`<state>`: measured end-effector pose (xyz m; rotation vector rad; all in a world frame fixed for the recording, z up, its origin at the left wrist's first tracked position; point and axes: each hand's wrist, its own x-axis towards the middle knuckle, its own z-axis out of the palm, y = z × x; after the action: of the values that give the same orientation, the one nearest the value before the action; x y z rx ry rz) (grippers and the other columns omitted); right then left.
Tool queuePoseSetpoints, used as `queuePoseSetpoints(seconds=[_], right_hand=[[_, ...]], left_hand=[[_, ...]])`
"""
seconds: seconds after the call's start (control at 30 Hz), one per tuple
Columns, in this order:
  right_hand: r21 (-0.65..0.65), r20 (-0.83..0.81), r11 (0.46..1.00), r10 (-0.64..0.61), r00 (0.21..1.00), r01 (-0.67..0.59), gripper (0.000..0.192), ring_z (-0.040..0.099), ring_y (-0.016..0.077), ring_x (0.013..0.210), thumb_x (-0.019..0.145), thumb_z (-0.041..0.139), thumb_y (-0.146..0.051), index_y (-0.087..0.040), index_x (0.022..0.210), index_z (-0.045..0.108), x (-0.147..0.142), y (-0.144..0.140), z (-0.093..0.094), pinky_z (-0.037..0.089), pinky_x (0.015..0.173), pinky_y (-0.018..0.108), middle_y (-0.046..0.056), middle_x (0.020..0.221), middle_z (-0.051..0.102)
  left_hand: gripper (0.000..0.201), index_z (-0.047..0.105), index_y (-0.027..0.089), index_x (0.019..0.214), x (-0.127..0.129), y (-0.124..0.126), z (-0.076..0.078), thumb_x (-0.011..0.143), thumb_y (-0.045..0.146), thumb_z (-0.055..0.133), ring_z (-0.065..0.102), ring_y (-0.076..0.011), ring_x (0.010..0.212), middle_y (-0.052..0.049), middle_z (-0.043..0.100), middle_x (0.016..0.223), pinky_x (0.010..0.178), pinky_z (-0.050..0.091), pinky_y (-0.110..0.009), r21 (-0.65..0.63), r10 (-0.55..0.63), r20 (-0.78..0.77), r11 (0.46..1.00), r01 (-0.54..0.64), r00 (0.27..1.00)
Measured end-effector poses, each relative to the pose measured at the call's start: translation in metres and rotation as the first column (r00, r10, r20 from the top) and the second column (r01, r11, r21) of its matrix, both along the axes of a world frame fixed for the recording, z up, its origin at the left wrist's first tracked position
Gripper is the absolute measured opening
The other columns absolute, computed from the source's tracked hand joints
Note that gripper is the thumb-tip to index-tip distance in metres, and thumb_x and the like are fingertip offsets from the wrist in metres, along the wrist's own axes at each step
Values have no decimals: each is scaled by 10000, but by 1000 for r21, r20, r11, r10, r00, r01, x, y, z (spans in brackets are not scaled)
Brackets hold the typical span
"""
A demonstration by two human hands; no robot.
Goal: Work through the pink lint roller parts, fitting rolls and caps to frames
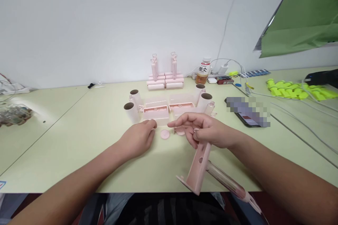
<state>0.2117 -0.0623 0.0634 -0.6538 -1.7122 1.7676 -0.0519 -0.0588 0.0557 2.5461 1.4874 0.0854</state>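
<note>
My right hand grips the upper end of a pink lint roller frame, thumb across it and index finger stretched out leftward. The frame is an open trough, tilted, with a translucent handle pointing down to the right over the table's front edge. Resting low over the table, my left hand has its fingers curled together; whatever is in them is hidden. A pink disc lies between the hands, and another disc is partly covered by my right fingers.
Beyond the hands lie pink frames with clear covers, flanked by white paper rolls. Several pink rollers with upright handles stand by the wall. A bottle, phone, cables and yellow-green pieces are on the right.
</note>
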Motion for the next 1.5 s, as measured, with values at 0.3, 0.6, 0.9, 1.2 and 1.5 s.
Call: queuePoseSetpoints(seconds=[0.3,0.6,0.9,1.2,1.5], right_hand=[[21,-77,999,-45,996,47,338,580,88,594,732,544,-56,-167,1037,638,3,2,0,478,654,286,102,1103,710],[4,-102,998,-55,993,56,313,582,88,597,716,531,-56,-152,996,634,8,6,-3,409,543,228,136,1173,687],[85,-93,976,-193,977,201,258,581,130,593,686,564,-83,-146,924,642,-5,-2,4,439,576,257,-5,661,617],[49,-104,877,-472,875,478,154,555,118,669,862,578,-295,-185,970,586,-7,-2,0,472,591,253,33,939,614],[96,341,989,74,937,-113,437,491,88,601,945,503,-566,-144,992,609,-5,-12,10,414,522,206,7,788,551]], left_hand=[[220,544,187,1010,8,1,-2,933,269,355,617,-224,725,-83,685,873,596,379,-304,-94,-17,-23,995,15,1000],[267,636,204,982,16,6,-10,876,171,394,605,-228,737,-73,655,864,623,393,-311,-36,-192,-36,981,190,981],[418,581,169,875,47,-6,21,943,555,437,521,-118,618,-4,576,751,570,409,-251,-559,79,616,745,364,784],[417,574,152,868,76,-19,0,759,518,739,458,-78,521,26,523,663,517,368,-220,-668,446,743,463,582,498],[294,629,147,938,17,-7,29,871,431,663,469,-94,614,4,572,712,594,367,-219,-505,332,849,739,446,410]])
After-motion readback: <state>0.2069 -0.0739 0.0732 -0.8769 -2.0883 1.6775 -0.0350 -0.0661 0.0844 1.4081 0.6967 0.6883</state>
